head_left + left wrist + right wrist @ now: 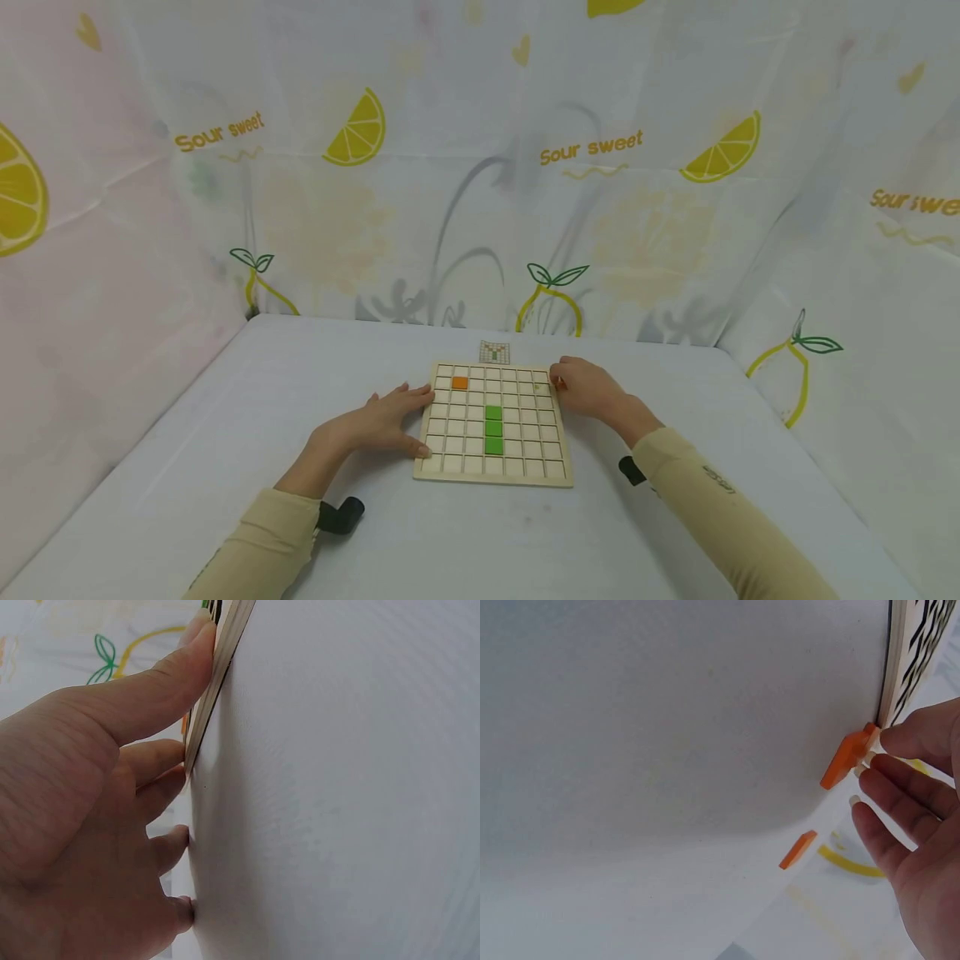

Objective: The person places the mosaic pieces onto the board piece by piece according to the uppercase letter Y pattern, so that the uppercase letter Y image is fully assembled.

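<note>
A pale wooden grid board (457,462) lies on the table with one orange tile (460,383) near its back left. Three green tiles (493,428) form a column at its middle. My left hand (378,423) rests along the left edge, fingers spread, with the thumb (169,690) on the rim. Beside the back right corner, my right hand (588,387) has its fingers bent. In the right wrist view its thumb and fingertips pinch at an orange tile (845,760), partly hidden by them. A second orange tile (799,849) lies apart on the white cloth.
Behind the board lies a small card (495,352) printed with a coloured grid pattern. White cloth covers the table (495,542), and a lemon-print curtain (450,208) hangs round its back and sides. Dark wrist devices (341,516) sit at both cuffs.
</note>
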Action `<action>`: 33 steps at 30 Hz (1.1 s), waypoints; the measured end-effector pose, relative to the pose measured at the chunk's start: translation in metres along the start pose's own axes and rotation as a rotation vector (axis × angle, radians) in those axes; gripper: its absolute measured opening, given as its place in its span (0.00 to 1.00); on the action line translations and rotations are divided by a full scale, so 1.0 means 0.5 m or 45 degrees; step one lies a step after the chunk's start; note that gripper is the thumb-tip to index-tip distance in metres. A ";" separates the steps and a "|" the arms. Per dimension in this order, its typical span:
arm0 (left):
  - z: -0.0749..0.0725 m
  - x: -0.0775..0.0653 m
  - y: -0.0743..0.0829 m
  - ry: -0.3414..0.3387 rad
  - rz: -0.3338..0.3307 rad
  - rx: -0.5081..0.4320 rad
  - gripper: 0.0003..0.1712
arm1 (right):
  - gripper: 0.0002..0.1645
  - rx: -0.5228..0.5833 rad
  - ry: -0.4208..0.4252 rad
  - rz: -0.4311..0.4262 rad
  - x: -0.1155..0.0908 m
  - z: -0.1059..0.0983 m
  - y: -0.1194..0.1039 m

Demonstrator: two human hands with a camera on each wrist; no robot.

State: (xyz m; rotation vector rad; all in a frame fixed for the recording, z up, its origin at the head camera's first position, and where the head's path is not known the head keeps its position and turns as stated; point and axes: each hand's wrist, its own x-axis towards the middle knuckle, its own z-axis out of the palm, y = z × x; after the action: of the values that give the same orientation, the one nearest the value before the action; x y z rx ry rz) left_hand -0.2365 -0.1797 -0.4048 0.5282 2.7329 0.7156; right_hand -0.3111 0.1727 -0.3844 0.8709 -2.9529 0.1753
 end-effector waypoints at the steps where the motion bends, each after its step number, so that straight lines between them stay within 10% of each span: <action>1: 0.000 0.000 0.000 0.000 -0.001 0.001 0.54 | 0.06 0.002 -0.001 0.008 -0.001 0.001 0.002; 33: 0.001 -0.001 0.000 0.000 0.000 -0.004 0.55 | 0.07 0.058 0.051 0.045 -0.002 0.020 0.019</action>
State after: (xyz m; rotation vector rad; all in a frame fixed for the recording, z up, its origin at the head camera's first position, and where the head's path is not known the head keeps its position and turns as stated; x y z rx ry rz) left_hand -0.2359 -0.1799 -0.4051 0.5277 2.7311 0.7198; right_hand -0.3156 0.1800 -0.3955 0.8103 -2.9396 0.2590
